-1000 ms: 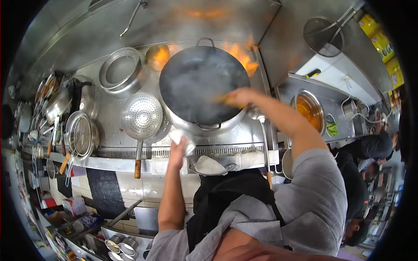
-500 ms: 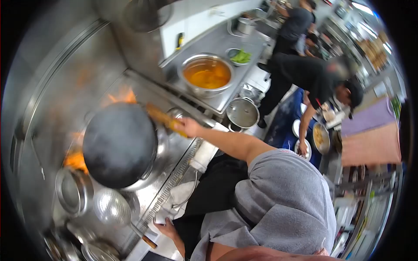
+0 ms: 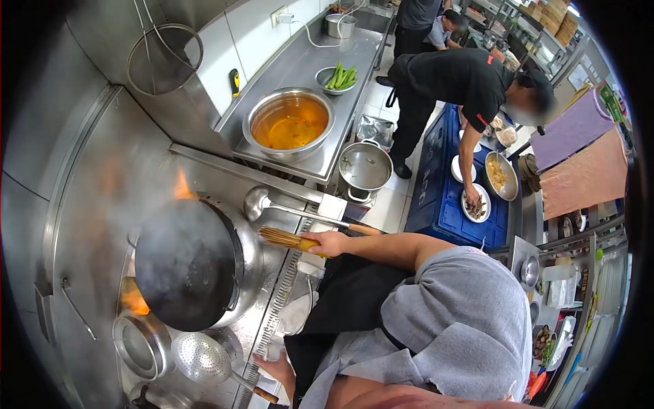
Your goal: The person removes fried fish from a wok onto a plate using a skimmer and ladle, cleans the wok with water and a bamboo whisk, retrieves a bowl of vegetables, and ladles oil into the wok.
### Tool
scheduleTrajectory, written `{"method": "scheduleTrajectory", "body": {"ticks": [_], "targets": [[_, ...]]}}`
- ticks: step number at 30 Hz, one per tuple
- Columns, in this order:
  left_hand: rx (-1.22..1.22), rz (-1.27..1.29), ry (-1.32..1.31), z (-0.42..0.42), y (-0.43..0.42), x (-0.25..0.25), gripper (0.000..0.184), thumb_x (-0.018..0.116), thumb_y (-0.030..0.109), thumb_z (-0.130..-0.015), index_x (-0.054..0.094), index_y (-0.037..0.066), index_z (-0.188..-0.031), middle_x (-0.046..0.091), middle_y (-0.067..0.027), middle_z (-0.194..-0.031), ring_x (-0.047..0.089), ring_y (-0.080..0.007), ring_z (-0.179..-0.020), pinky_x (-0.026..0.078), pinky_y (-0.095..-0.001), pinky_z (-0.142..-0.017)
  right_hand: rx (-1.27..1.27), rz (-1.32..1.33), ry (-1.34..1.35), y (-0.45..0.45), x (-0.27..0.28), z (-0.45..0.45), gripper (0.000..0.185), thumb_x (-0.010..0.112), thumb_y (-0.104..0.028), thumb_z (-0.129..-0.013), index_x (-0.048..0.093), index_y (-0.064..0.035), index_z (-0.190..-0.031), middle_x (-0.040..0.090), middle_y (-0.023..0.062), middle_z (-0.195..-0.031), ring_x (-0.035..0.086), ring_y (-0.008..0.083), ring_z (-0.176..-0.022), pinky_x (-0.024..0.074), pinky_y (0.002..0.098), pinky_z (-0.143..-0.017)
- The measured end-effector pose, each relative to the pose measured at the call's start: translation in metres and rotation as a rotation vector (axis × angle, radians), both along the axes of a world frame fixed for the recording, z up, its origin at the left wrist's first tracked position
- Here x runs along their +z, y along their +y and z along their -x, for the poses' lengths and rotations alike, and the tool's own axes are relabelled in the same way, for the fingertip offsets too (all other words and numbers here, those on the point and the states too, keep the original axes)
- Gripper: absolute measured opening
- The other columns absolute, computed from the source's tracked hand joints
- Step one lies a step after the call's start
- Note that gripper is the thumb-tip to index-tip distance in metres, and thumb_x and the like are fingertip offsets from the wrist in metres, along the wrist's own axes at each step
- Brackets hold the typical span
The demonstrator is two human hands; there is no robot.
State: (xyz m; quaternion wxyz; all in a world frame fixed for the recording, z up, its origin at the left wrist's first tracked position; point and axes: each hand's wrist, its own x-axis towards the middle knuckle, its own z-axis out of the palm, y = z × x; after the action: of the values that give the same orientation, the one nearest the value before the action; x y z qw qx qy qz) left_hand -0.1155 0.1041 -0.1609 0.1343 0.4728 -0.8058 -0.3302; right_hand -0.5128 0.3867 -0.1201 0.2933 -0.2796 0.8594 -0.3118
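My right hand (image 3: 322,244) is wrapped around the bound end of a bamboo wok brush (image 3: 283,238). The brush's splayed bristles point left, over the stove's front edge. To its left a black wok (image 3: 187,266) sits tilted on the burner, smoking, with flames (image 3: 134,297) beside it. My left hand (image 3: 278,369) is low at the stove's edge, closed at a white cloth (image 3: 296,315); its fingers are partly hidden. Near that hand lies a perforated skimmer (image 3: 202,358). Just beyond the brush rests a steel ladle (image 3: 257,203) with a wooden handle.
A bowl of orange liquid (image 3: 289,129) and a bowl of green pods (image 3: 338,78) stand on the side counter. A two-handled pot (image 3: 366,167) is below it. Another person (image 3: 456,82) bends over plates on a blue box (image 3: 436,184). A strainer (image 3: 165,60) hangs above.
My right hand has drawn the brush back from beside the wok toward my body. The ladle now shows clearly. The camera view has shifted, and the other person's hand stays at the plate.
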Motion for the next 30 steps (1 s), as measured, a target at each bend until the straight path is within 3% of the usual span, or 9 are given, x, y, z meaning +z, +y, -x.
{"method": "scheduleTrajectory", "body": {"ticks": [3,10,12,15,20,23,24,26,30], "targets": [[-0.066,-0.094,0.27,0.079,0.026,0.131,0.072,0.064,0.0,-0.084,0.032,0.0,-0.148,0.046,-0.0241,-0.138,0.05,-0.0356,-0.124,0.041,-0.0464,-0.103,0.1,-0.019,-0.029,-0.003,-0.014,-0.005,0.073,0.06,-0.04,-0.089,0.032,-0.0174,-0.152,0.068,0.0224,-0.107,0.066,0.0395,-0.098,0.0511,0.0436,-0.089],[-0.592,-0.551,0.605,0.252,0.109,0.13,0.033,0.059,0.002,-0.093,0.056,0.001,-0.126,0.063,-0.0101,-0.114,0.064,-0.0173,-0.101,0.05,-0.0264,-0.084,0.14,0.041,-0.315,0.068,0.055,0.032,0.071,0.063,-0.039,-0.088,0.039,-0.0084,-0.147,0.069,0.0219,-0.107,0.068,0.0339,-0.091,0.0527,0.0414,-0.083],[-0.719,-0.713,0.492,0.288,0.153,0.127,0.033,0.06,0.002,-0.092,0.057,0.002,-0.124,0.063,-0.009,-0.113,0.063,-0.0154,-0.102,0.051,-0.0263,-0.082,0.077,0.031,-0.088,0.125,0.058,0.043,0.06,0.06,-0.034,-0.093,0.043,-0.008,-0.145,0.07,0.0144,-0.091,0.068,0.0285,-0.083,0.0522,0.0373,-0.079],[-1.15,-0.415,0.351,0.335,0.205,0.119,0.03,0.065,0.007,-0.087,0.063,0.006,-0.117,0.065,-0.0091,-0.114,0.064,-0.0205,-0.105,0.051,-0.0307,-0.086,-0.108,-0.001,0.19,0.245,0.031,0.051,0.056,0.059,-0.031,-0.093,0.047,-0.0084,-0.142,0.065,0.0221,-0.117,0.066,0.033,-0.103,0.0504,0.0415,-0.09],[-1.69,-0.127,0.233,0.409,0.295,0.067,0.026,0.067,0.018,-0.086,0.068,0.01,-0.11,0.067,-0.0127,-0.11,0.063,-0.0333,-0.105,0.049,-0.0431,-0.095,-0.739,-0.141,0.024,0.45,0.03,-0.007,0.052,0.063,-0.03,-0.088,0.056,-0.0023,-0.131,0.067,0.024,-0.112,0.065,0.0386,-0.103,0.0502,0.0434,-0.09],[-1.836,-0.01,-0.291,0.438,0.345,0.038,0.029,0.061,0.035,-0.09,0.067,0.017,-0.111,0.066,-0.0121,-0.115,0.062,-0.0339,-0.108,0.05,-0.0458,-0.089,-1.303,-0.083,-0.562,0.55,0.016,-0.075,0.048,0.066,-0.025,-0.087,0.059,-0.0051,-0.13,0.067,0.0216,-0.111,0.067,0.0333,-0.091,0.0534,0.0426,-0.08],[-1.869,0.05,-0.474,0.444,0.357,0.042,0.031,0.058,0.035,-0.091,0.065,0.015,-0.113,0.067,-0.015,-0.113,0.063,-0.0356,-0.107,0.051,-0.0465,-0.087,-1.396,0.012,-0.469,0.589,-0.023,-0.109,0.047,0.062,-0.013,-0.09,0.054,-0.0052,-0.135,0.059,0.0078,-0.067,0.053,0.0178,-0.05,0.0462,0.0344,-0.044],[-2.012,-0.167,-0.605,0.449,0.34,-0.093,0.026,0.055,0.031,-0.092,0.067,0.009,-0.102,0.069,-0.0194,-0.102,0.065,-0.0382,-0.099,0.052,-0.0477,-0.082,-1.375,-0.135,-0.285,0.677,-0.128,-0.196,0.021,0.06,-0.013,-0.09,0.059,-0.0039,-0.109,0.055,0.0058,-0.065,0.053,0.0179,-0.05,0.0451,0.0355,-0.042],[-2.092,-0.309,-0.745,0.452,0.315,-0.023,0.035,0.055,0.035,-0.094,0.068,0.004,-0.089,0.07,-0.0166,-0.085,0.068,-0.0311,-0.079,0.053,-0.0423,-0.072,-1.758,-0.029,-0.705,0.678,-0.09,-0.29,0.015,0.058,-0.013,-0.091,0.056,-0.0057,-0.104,0.054,0.0062,-0.067,0.055,0.0182,-0.051,0.0449,0.036,-0.04]]}}
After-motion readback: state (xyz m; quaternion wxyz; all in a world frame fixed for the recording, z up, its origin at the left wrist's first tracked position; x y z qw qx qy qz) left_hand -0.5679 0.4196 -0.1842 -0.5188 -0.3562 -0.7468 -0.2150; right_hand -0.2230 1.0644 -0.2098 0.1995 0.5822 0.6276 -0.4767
